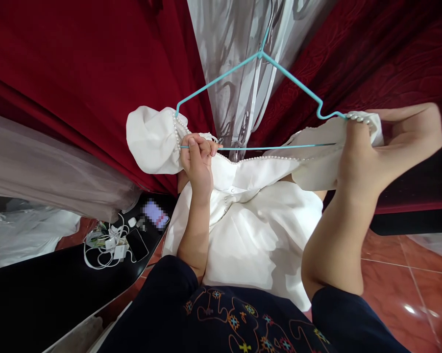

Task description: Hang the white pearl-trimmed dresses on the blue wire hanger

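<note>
A white dress (261, 230) with pearl trim along its neckline hangs from a light blue hanger (221, 77) in front of me. Its puffed left sleeve (151, 139) sits on the hanger's left end. My left hand (199, 157) is closed around the hanger's bottom bar beside that sleeve. At the other end, my right hand (382, 147) is at the pearl-edged shoulder strap, with the thumb under the cloth and the fingers bent behind it. The strap lies over the hanger's right tip. Part of the right fingers is hidden by the cloth.
Dark red curtains (96, 59) and white sheer fabric (228, 54) hang behind the hanger. On the left, a black table (30, 289) bears white cables (99, 264), a dark phone (137, 245) and a lit phone (155, 214). Reddish floor tiles (397, 279) show at right.
</note>
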Demonstrator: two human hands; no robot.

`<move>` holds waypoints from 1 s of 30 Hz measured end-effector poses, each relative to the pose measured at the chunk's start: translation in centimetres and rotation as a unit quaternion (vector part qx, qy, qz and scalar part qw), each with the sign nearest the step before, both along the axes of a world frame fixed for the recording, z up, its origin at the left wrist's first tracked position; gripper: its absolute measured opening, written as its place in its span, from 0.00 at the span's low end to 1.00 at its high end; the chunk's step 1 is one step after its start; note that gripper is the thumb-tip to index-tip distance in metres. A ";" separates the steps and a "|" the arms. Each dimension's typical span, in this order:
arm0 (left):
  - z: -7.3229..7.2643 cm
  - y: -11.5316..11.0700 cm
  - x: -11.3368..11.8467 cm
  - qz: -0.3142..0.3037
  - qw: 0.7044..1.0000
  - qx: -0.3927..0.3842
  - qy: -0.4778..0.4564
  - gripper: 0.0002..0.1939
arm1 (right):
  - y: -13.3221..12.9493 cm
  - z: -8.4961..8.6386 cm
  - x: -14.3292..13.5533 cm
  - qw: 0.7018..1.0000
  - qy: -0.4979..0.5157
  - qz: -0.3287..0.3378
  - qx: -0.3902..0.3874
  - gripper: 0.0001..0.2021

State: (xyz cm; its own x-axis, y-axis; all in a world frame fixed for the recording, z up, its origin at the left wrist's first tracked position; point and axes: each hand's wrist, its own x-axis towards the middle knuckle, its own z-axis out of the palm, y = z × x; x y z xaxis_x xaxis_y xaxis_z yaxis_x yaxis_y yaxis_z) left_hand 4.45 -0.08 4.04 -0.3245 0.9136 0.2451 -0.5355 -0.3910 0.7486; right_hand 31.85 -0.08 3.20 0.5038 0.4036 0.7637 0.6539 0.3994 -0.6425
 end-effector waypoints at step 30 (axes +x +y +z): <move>-0.1 0.0 -0.4 -0.005 1.000 -0.025 0.015 0.18 | 0.1 3.0 -5.4 0.999 -0.019 0.037 -0.008 0.07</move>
State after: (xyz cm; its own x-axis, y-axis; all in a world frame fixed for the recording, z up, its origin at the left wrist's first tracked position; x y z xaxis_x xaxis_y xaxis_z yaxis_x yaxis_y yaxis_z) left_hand 4.08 -0.07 3.95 -0.3085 0.9280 0.2090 -0.5165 -0.3480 0.7824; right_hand 26.45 0.03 6.16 0.4425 0.4516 0.7747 0.6467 0.4378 -0.6246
